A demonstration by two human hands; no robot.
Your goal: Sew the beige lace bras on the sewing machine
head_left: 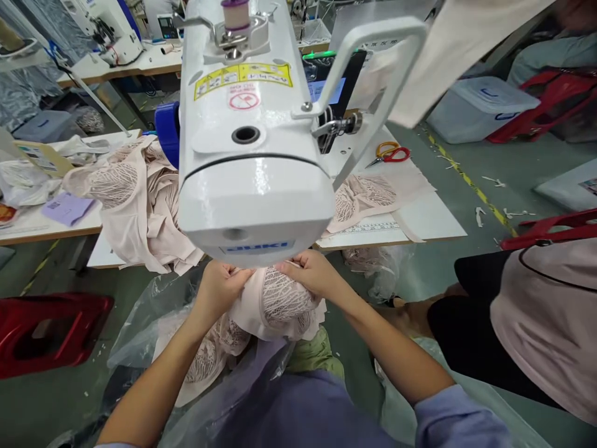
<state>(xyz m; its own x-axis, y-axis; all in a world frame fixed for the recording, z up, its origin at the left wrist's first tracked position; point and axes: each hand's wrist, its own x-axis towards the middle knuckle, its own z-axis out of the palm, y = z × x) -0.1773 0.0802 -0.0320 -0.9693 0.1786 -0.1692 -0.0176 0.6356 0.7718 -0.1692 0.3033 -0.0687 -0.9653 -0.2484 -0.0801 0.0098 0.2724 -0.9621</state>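
Observation:
A white sewing machine [252, 137] fills the middle of the head view, its head end toward me. Just under that end, my left hand [222, 287] and my right hand [311, 272] both pinch a pale pink garment piece with a lace panel [280, 305]. The fingers of both hands are closed on the fabric's upper edge, partly hidden by the machine. The garment hangs down over my lap onto more pink lace pieces [209, 354] lying in a clear plastic bag [144, 323].
A heap of pink lace garments [140, 199] lies on the table left of the machine. Another piece [368, 196] and orange-red scissors [389, 152] lie to the right. Red stools [46, 333] stand on the floor. Another person [536, 311] sits at right.

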